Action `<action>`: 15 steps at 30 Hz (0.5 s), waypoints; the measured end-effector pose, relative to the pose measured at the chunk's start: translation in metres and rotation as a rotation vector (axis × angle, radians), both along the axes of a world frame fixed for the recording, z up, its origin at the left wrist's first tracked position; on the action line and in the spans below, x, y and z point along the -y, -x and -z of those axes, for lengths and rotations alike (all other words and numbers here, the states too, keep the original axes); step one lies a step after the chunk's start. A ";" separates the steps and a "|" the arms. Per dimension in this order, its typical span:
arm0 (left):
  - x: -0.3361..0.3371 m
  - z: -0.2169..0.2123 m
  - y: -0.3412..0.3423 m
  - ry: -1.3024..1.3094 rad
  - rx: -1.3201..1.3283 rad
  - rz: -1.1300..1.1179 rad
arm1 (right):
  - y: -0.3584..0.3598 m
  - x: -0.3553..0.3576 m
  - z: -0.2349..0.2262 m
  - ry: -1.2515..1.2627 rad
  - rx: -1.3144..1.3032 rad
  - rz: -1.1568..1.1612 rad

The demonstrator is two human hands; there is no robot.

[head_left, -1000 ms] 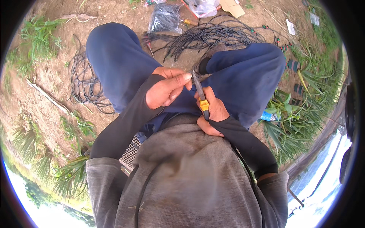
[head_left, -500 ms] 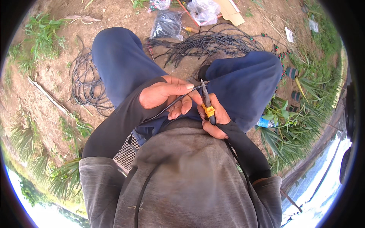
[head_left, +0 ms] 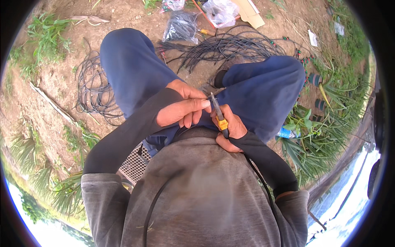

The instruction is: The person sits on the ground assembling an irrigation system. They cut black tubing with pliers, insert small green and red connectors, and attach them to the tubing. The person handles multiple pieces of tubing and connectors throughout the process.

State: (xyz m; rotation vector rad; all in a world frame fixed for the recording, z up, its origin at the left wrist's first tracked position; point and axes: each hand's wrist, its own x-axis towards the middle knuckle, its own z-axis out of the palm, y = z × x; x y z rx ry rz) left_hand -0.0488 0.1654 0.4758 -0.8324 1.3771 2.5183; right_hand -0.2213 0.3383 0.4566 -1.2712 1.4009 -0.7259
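My right hand point(head_left: 232, 125) is closed round yellow-and-black handled pliers point(head_left: 222, 122), their pointed metal jaws aimed up and away from me. Close to the jaws, my left hand point(head_left: 183, 109) is closed in a pinch, thumb against fingers. A thin black cable is held there; my fingers now hide most of it. Both hands are above my lap, between my knees in blue trousers, with the pliers' tip beside my left fingertips. Whether the jaws touch the cable cannot be made out.
Beyond my legs lies a large bundle of black cables point(head_left: 230, 46), with a clear bag of dark pieces point(head_left: 181, 26) beside it. A loose black coil point(head_left: 92, 92) lies left. Another plastic bag point(head_left: 220, 12) and cardboard point(head_left: 250, 13) are farther off. Plants point(head_left: 304, 136) grow at right.
My left hand has shifted slightly right and its fingers have drawn in, hiding the cable seen before. The pliers have moved slightly left and tilted more leftward.
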 end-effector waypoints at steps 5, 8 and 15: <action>-0.015 -0.001 0.009 0.859 -0.059 -0.065 | 0.004 0.001 -0.004 -0.155 -0.022 -0.003; -0.025 0.025 0.008 1.477 -0.215 -0.129 | 0.003 0.003 -0.007 -0.192 -0.032 0.002; -0.026 0.040 0.012 1.811 -0.175 -0.107 | 0.005 0.005 0.000 -0.308 0.105 0.055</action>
